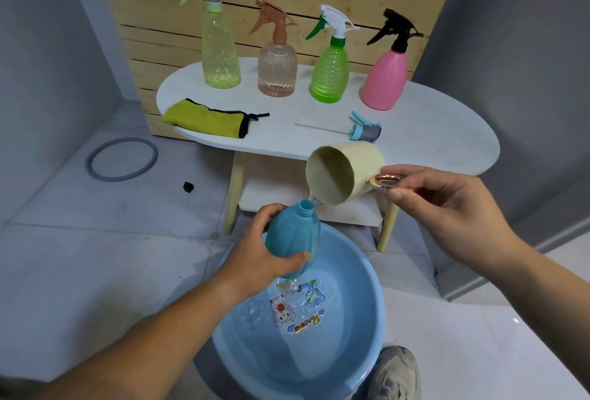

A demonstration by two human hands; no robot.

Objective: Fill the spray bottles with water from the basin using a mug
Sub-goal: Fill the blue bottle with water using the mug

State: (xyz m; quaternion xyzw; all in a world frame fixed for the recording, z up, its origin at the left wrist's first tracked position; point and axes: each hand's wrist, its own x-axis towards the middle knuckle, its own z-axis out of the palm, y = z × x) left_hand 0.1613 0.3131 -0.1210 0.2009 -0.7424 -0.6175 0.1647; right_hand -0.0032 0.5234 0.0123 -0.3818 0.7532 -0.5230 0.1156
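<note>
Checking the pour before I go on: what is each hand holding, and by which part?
The left hand grips the blue bottle round its body; the right hand pinches the mug by its gold ring handle.

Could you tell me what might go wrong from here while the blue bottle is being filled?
The mug has a wide rim and the bottle a narrow neck, so water may miss and run down the bottle; the basin below should catch most.
A wet bottle could slip in the left hand.
The right hand only pinches the handle, so the mug may wobble.
</note>
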